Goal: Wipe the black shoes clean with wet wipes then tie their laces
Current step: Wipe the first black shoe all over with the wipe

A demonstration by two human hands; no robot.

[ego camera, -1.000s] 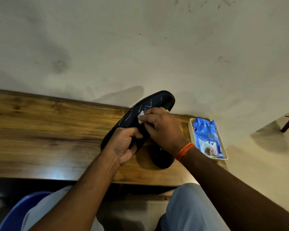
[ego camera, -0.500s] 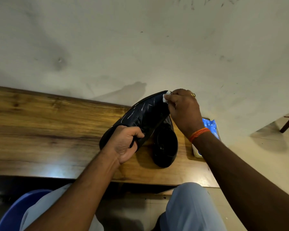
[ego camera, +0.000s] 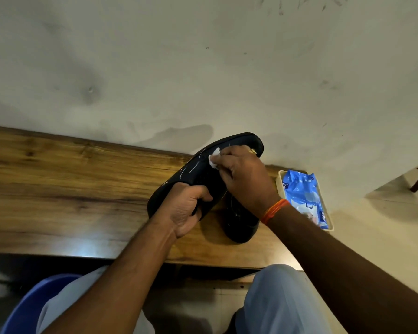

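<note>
At a worn wooden table (ego camera: pixel 58 189), a person's left hand (ego camera: pixel 184 210) wraps its grip around the heel end of a black lace-up shoe (ego camera: pixel 203 174) held tilted above the tabletop, while the right hand (ego camera: pixel 246 179) pinches a crumpled white wet wipe (ego camera: pixel 214 158) against the upper near the toe. The second black shoe (ego camera: pixel 239 222) rests on the table underneath, beside a blue wipes packet (ego camera: pixel 304 198) in a cream tray (ego camera: pixel 281 179). Hard rubbing could twist the raised shoe loose, dropping it onto its mate.

Dim, sharp wide-angle view; glare on table (ego camera: pixel 82 249).
</note>
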